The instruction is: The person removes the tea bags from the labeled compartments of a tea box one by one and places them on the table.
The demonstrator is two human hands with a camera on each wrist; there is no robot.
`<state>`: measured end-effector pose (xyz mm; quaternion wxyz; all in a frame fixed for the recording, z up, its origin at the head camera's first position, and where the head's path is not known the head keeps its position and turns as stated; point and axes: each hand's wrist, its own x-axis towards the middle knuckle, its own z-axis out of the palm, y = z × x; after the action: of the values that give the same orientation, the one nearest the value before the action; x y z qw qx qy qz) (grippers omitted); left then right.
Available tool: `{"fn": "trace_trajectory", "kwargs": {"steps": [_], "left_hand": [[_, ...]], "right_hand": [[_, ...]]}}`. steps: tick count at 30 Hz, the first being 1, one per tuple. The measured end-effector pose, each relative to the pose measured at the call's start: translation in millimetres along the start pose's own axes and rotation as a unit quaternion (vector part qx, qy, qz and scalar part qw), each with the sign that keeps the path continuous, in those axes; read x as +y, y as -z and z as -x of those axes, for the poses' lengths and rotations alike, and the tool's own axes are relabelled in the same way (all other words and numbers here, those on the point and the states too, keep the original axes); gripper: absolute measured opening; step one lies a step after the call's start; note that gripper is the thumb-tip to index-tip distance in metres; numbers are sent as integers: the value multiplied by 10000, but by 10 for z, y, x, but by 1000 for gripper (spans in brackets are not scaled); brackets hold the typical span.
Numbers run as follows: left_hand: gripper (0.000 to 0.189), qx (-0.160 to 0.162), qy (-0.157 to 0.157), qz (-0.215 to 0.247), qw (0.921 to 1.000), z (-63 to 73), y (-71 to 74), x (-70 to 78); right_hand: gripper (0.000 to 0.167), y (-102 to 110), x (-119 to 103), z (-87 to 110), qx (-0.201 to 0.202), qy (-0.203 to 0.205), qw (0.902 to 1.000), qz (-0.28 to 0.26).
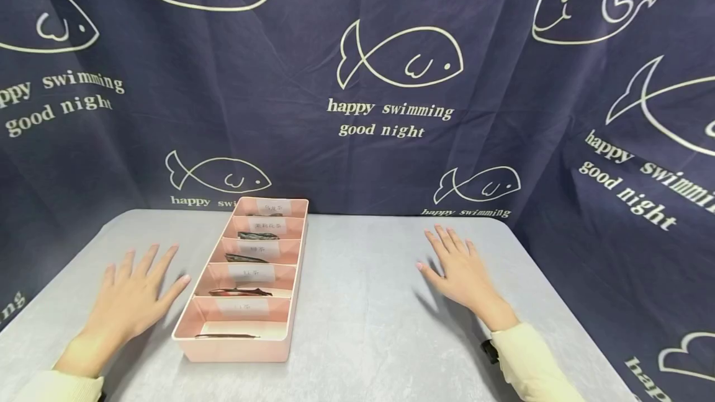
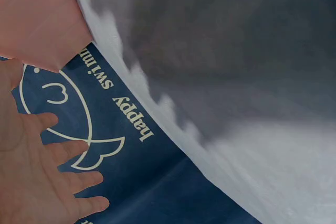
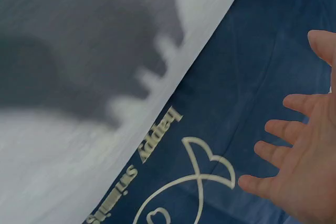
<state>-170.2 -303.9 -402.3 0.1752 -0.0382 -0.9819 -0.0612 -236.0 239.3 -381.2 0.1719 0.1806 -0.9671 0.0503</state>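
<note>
Left hand is hovering palm-down above the table, its fingers spread well apart and holding nothing. Just to its right a pink box is lying on the table, its long axis running away from the person and its far end slanting slightly rightward. The thumb is pointing toward the box's left side, about level with the second compartment from the front — near, but by the look of it not touching, since a thin strip of table is showing between.

Right hand is hovering well off on the box's other side, leaving the left one clearly nearer. Its fingers are also standing apart — nothing is resting in them or against them.

Inside the box, five compartments are sitting in a row with white labels; a dark packet is standing in the front one, a reddish packet in the next. Patterned cloth is hanging behind.
</note>
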Motion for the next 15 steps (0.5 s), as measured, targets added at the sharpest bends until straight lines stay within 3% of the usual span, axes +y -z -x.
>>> {"fn": "trace_trajectory", "kwargs": {"steps": [15], "left_hand": [[59, 510, -519, 80, 9973, -105, 127, 180]], "right_hand": [[59, 16, -580, -258, 715, 1312, 9886, -193]]}}
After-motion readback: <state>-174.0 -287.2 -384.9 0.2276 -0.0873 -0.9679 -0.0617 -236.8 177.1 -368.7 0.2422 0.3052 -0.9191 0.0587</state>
